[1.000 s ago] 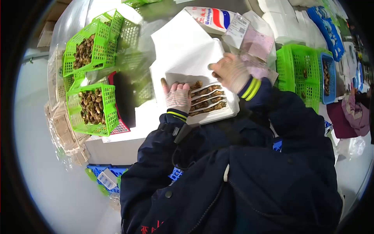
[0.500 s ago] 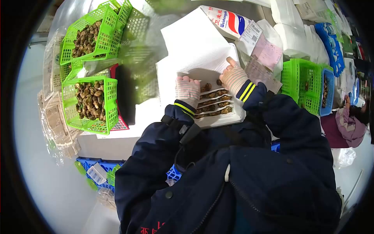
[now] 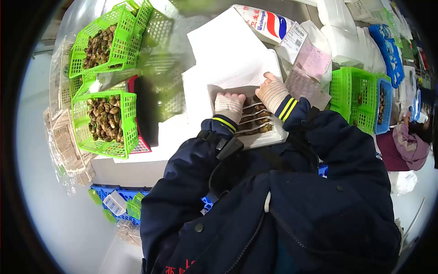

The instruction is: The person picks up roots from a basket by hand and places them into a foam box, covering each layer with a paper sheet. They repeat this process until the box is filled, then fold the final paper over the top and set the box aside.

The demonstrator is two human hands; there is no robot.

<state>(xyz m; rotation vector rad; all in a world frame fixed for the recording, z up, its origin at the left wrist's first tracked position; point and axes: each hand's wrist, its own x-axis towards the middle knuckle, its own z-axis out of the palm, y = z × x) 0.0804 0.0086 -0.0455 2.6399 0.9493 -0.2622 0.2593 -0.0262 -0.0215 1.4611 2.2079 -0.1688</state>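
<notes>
A white box (image 3: 280,132) lined with paper stands at the table's near edge, in front of my body. In it lie several rows of small brown knobbly pieces (image 3: 255,122), with white paper strips between the rows. My left hand (image 3: 229,106) reaches into the box's left side, fingers curled over the far end of the rows; what they hold, if anything, is hidden. At the far right of the rows is my right hand (image 3: 271,92), fingers bent over the pieces. White paper sheets (image 3: 223,43) rise behind the box. Both hands wear striped fingerless gloves.
Green baskets of brown pieces (image 3: 104,119) stand at the left beside a red-edged device (image 3: 142,144). Behind the box lie a printed packet (image 3: 262,23) and labelled papers (image 3: 315,61). Right are a green basket (image 3: 349,93), a blue basket (image 3: 383,107) and another person (image 3: 406,141).
My left hand has moved right, further over the rows. My right hand has shifted slightly and its fingers now bend down towards the pieces.
</notes>
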